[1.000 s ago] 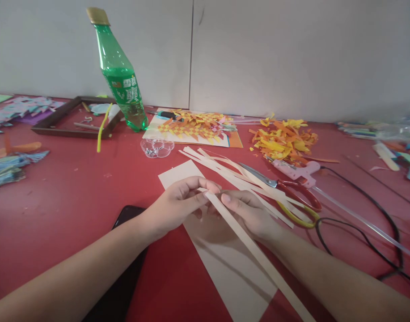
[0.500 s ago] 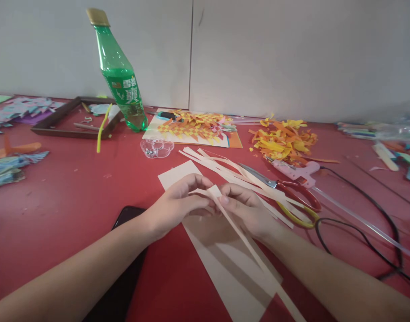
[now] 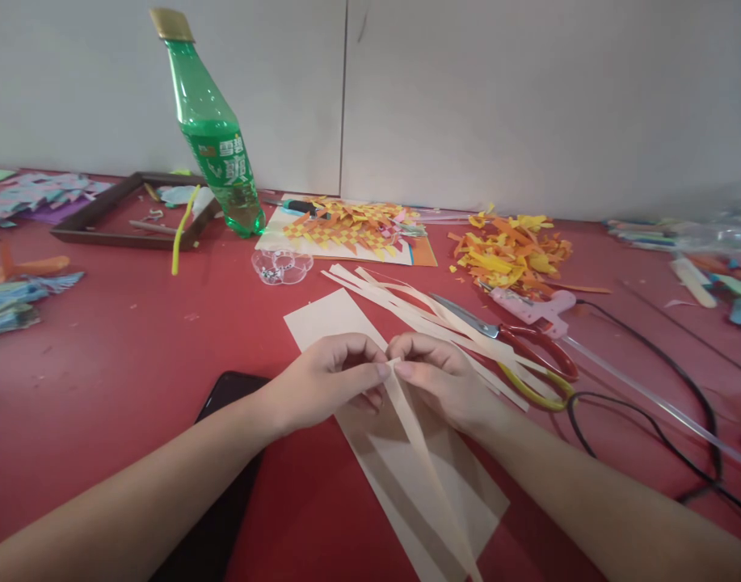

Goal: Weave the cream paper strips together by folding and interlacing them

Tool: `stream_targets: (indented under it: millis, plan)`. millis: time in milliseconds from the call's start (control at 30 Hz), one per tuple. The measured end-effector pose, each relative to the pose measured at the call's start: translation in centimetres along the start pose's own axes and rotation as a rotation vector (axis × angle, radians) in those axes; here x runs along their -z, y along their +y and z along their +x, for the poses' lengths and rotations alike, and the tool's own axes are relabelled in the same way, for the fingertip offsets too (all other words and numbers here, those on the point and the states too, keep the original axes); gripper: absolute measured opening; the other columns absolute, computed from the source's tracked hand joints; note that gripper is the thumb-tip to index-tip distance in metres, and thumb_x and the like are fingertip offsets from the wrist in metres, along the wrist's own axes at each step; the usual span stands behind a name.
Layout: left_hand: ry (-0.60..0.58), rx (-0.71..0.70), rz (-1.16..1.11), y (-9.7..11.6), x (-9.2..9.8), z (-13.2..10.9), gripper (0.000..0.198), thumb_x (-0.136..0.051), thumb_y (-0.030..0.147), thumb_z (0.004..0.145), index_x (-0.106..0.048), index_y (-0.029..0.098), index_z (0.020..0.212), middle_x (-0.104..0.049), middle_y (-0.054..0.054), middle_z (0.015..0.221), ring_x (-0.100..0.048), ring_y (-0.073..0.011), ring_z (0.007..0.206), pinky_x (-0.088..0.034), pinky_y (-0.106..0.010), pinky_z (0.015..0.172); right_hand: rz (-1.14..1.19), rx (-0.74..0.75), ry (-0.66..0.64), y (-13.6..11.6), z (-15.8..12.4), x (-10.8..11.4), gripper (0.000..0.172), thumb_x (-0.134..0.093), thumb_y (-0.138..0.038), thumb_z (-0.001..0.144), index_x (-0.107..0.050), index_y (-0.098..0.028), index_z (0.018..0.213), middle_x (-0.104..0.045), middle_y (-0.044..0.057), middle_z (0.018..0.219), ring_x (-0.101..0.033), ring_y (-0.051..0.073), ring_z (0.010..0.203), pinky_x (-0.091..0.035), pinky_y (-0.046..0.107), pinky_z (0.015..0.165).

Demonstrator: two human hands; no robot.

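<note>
Both hands meet over the table, pinching the top end of a long cream paper strip (image 3: pixel 419 444). My left hand (image 3: pixel 330 372) grips it between thumb and forefinger at the left edge. From the other side, my right hand (image 3: pixel 436 376) pinches the same end with its thumb on top. The strip hangs down toward me over a cream sheet of paper (image 3: pixel 382 485) lying on the table. Several loose cream strips (image 3: pixel 400 303) lie just beyond my right hand, with red- and yellow-handled scissors (image 3: pixel 531 343) among them.
A green bottle (image 3: pixel 216 153) stands at the back left beside a dark frame (image 3: pixel 73 236). A phone (image 3: pixel 225 469) lies by my left forearm. Orange and yellow paper scraps (image 3: pixel 515 255) sit at the back, near a pink glue gun (image 3: pixel 536 311) with a black cable (image 3: pixel 667 356).
My fingertips have come together at the strip's top end, slightly lower than before. The strip's hanging part has swung left and now hangs more steeply.
</note>
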State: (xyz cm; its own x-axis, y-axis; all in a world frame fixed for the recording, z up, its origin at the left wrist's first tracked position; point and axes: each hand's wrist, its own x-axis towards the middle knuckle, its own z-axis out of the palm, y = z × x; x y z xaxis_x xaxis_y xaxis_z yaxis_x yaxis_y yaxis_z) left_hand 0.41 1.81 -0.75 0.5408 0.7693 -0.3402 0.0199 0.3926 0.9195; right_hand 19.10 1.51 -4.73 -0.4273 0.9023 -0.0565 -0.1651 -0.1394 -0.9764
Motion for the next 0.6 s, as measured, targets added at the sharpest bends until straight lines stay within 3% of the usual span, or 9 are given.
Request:
stream_targets:
  millis: [267, 600]
  plan:
    - [-0.01, -0.109, 0.164, -0.6, 0.2, -0.2, 0.015, -0.059, 0.029, 0.085, -0.059, 0.016, 0.078, -0.058, 0.001, 0.069, -0.06, -0.0115, 0.064, -0.053, -0.025, 0.065, -0.075, -0.003, 0.009, -0.4, -0.1, -0.2, 0.016, -0.061, -0.028, 0.085, -0.058, -0.018, 0.073, -0.054, -0.002, 0.069, -0.05, 0.013, 0.064, -0.04, 0.026, 0.062]
    - [0.017, -0.149, 0.207, -0.5, 0.1, 0.1, 0.017, -0.055, 0.03, 0.087, -0.057, 0.016, 0.076, -0.056, 0.001, 0.07, -0.06, -0.012, 0.064, -0.052, -0.024, 0.062, -0.293, 0.128, 0.062, -1.3, -0.3, -1.0, 0.015, -0.06, -0.028, 0.084, -0.057, -0.019, 0.071, -0.054, 0.0, 0.067, -0.049, 0.014, 0.062, -0.04, 0.026, 0.056]
